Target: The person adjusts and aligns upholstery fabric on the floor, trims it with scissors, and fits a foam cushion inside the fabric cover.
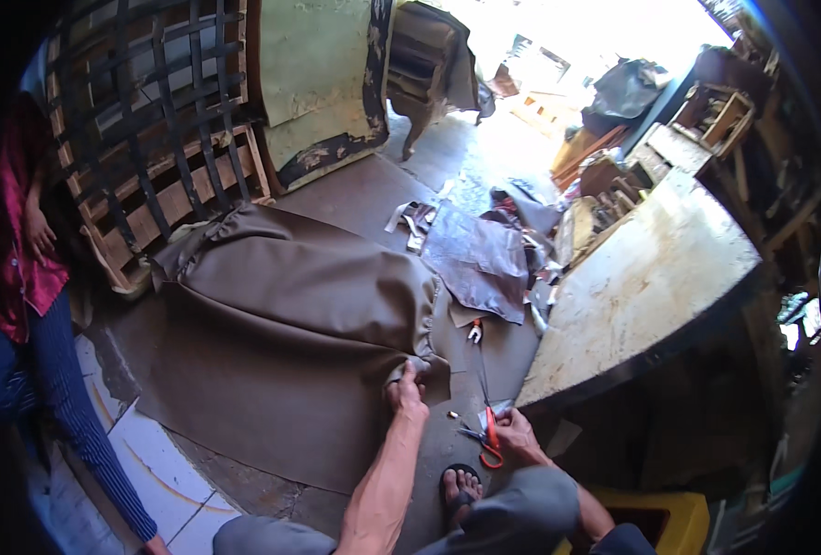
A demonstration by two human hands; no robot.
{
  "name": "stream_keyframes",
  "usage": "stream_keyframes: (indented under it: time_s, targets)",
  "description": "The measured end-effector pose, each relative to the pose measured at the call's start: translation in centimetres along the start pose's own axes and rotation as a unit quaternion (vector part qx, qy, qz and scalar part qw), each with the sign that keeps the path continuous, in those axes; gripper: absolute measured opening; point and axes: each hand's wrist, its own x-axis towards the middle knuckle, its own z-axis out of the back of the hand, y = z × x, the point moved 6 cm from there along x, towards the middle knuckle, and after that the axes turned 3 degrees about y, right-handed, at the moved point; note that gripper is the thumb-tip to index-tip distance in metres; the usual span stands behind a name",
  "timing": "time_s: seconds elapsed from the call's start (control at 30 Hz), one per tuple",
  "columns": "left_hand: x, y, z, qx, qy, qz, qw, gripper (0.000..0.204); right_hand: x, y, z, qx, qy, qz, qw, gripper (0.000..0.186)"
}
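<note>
A large sheet of brown vinyl-like material (281, 305), with a gathered seam along it, lies spread over the floor. My left hand (407, 388) grips its bunched right edge. My right hand (514, 430) is closed beside red-handled scissors (490, 453); what its fingers hold is too small to make out, with a pale scrap near them. Orange-handled pliers (475, 331) lie farther forward. My sandaled foot (461, 490) shows between my hands.
A person in a maroon top (31, 240) is at left. Behind stand a webbed wooden frame (152, 139), a worn panel (323, 83) and a small cabinet (420, 74). A pale board (642, 296), wood clutter (706, 120) and material scraps (475, 250) occupy the right.
</note>
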Motion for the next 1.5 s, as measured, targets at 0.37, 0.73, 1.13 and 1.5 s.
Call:
stream_keyframes:
  time_s: [0.37,0.73,1.13,1.5]
  targets:
    - [1.8,4.5,1.1,-0.148,0.076,0.080,0.983,0.017,-1.6,11.0,-1.5,-0.179,0.183,0.000,0.967,0.058]
    - [-1.6,3.7,1.2,-0.164,0.029,0.040,0.985,0.015,6.9,13.8,-1.3,-0.288,0.375,-0.029,0.880,0.056]
    - [-2.5,3.8,0.1,-0.174,-0.023,0.013,0.984,0.014,8.5,12.0,-1.0,-0.218,0.431,-0.009,0.876,0.044]
    - [-2.5,4.7,0.6,-0.187,-0.020,0.013,0.982,0.018,11.2,11.7,-2.5,-0.246,0.455,0.053,0.854,0.049]
